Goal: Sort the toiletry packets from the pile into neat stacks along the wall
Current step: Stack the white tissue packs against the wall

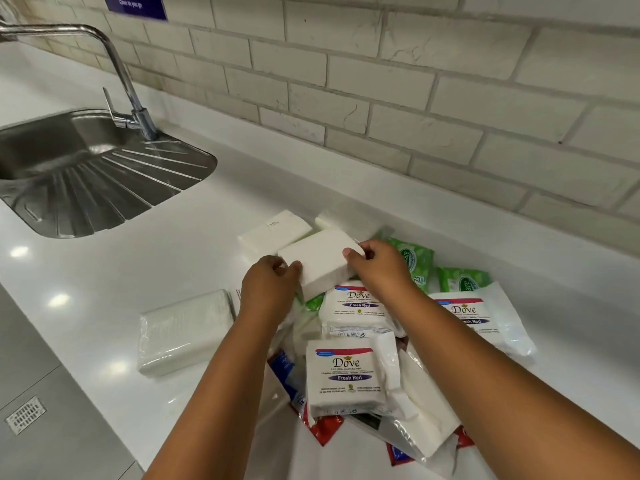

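Both hands hold one plain white packet [320, 263] above the pile: my left hand [268, 284] grips its near left end, my right hand [379, 268] its far right corner. Beneath lies a jumble of white Dove "Fresh Red" packets [348, 374], green wipe packets [417, 259] and red-and-blue sachets [325, 429]. Another plain white packet [275, 232] lies flat just behind the held one, and a further one [330, 218] sits beyond it toward the wall. A larger white tissue packet [185, 330] rests alone to the left.
A steel sink with drainer [100, 181] and a tall tap [138, 112] occupy the left of the white counter [156, 258]. The tiled wall [415, 91] runs along the back. The counter's front edge [59, 344] drops to a grey floor with a drain grate [26, 414].
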{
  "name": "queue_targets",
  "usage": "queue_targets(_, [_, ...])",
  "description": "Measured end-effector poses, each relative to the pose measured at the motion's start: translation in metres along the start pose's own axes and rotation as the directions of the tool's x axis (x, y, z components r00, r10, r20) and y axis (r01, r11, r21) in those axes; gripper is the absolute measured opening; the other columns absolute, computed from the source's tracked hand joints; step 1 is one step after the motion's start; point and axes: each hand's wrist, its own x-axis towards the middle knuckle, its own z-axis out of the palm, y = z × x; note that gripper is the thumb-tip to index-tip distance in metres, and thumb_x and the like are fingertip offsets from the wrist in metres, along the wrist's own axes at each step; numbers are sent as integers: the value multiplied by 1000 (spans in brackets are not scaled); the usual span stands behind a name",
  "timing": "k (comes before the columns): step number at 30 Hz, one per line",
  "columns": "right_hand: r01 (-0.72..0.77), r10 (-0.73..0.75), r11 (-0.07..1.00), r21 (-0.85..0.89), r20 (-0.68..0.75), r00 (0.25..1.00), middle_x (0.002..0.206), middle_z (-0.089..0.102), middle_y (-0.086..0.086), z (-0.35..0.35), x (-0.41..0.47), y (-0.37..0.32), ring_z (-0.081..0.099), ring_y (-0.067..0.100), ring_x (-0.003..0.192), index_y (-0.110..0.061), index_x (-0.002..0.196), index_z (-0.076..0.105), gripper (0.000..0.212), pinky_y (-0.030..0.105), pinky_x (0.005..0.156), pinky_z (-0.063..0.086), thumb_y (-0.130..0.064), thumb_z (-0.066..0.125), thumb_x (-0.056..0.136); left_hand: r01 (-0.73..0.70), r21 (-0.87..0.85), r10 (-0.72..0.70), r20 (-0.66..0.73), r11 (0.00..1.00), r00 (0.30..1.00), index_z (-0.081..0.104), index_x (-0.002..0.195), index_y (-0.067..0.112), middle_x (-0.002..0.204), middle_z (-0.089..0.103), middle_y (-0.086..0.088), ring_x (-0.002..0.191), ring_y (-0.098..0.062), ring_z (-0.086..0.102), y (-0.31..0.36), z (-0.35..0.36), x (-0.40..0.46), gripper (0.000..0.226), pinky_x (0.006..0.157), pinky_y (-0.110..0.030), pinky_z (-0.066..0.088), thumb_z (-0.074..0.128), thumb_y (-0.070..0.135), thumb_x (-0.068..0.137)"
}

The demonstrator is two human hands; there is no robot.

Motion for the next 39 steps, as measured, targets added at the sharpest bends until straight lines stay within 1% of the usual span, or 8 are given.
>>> queue_targets(3, [30, -29, 999, 17, -76, 997, 90, 66, 0, -10, -15, 4, 60, 14, 79, -15, 99, 65, 22, 21, 60, 41, -35, 62, 90, -61, -34, 60, -13, 998, 998, 58, 125, 13, 97, 61, 7, 96, -23, 65, 10, 3, -13, 41, 95, -41, 49, 60, 35, 91])
queue_targets(8, [67, -52, 995, 70, -191, 980, 90, 64, -3, -44, -42, 12, 59, 12, 79, -15, 103, 62, 22, 19, 60, 41, -32, 63, 90, -139, -142, 147, 45, 980, 988, 61, 122, 18, 96, 65, 10, 84, -17, 68, 31, 19, -43, 31, 87, -41, 55, 59, 28, 93])
queue_targets(11, [52, -14, 990, 133, -268, 963, 90, 62, -9, -76, -66, 26, 59, 9, 80, -21, 103, 59, 20, 19, 64, 43, -32, 65, 88, -219, -187, 235, 69, 958, 969, 60, 117, 26, 89, 62, 18, 79, -15, 67, 51, 36, -71, 25, 81, -28, 49, 60, 22, 93])
queue_targets(15, [30, 40, 981, 189, -355, 934, 92, 58, -16, -124, -107, 57, 56, -2, 81, -26, 102, 55, 19, 13, 65, 42, -30, 66, 88, -293, -155, 315, 144, 943, 938, 59, 126, 21, 105, 68, 0, 79, -16, 65, 72, 72, -112, 35, 77, -29, 51, 62, 24, 91])
queue_targets(19, [-22, 115, 979, 205, -452, 885, 99, 62, -9, -182, -154, 101, 58, 9, 90, -23, 105, 57, 23, 22, 75, 46, -32, 67, 86, -345, -180, 382, 250, 921, 890, 61, 122, 20, 107, 69, -2, 76, -13, 64, 86, 127, -159, 32, 77, -28, 51, 63, 24, 90])
queue_targets(22, [-62, 168, 974, 218, -509, 844, 98, 62, -9, -227, -189, 137, 59, 10, 89, -24, 104, 57, 22, 24, 76, 46, -32, 68, 86, -355, -180, 396, 320, 917, 861, 59, 124, 19, 104, 69, 0, 78, -11, 64, 97, 173, -204, 34, 71, -19, 46, 62, 25, 90])
queue_targets(32, [-192, 310, 949, 250, -636, 706, 93, 62, -14, -361, -302, 246, 57, -2, 81, -21, 104, 58, 22, 12, 65, 41, -31, 66, 87, -339, -239, 414, 567, 910, 712, 58, 127, 22, 111, 62, 10, 75, -7, 63, 123, 310, -352, 35, 77, -24, 47, 59, 23, 93])
queue_targets(39, [-302, 403, 914, 270, -675, 618, 94, 63, -9, -415, -349, 304, 60, 9, 87, -22, 103, 59, 21, 21, 73, 43, -34, 66, 87, -325, -215, 382, 669, 921, 638, 61, 118, 25, 105, 64, 14, 76, -3, 63, 132, 375, -424, 27, 78, -24, 48, 60, 23, 91])
